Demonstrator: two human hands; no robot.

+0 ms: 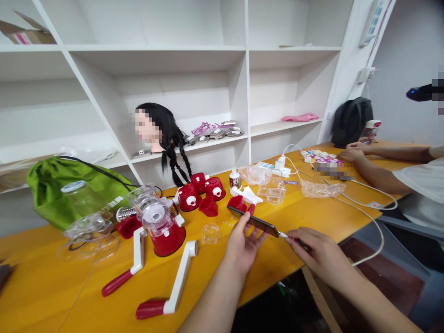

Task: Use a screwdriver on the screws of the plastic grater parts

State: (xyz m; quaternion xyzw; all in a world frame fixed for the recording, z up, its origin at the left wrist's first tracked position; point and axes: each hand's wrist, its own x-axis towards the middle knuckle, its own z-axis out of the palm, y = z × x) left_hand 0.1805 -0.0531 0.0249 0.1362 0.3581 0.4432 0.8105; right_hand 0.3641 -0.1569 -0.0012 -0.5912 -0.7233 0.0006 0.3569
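Over a table, left fingers clasp phone, right fingers pinch tool, red graters

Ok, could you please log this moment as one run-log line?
left hand: holds smartphone | right hand: holds white-tipped tool near phone's end | nearby: red-handled crank on yellow table

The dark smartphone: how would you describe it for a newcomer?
At the front edge of the yellow table, the left hand holds a dark smartphone. Unlike the red-and-white grater parts lying nearby, it is held up, its end meeting a white tip in the right hand.
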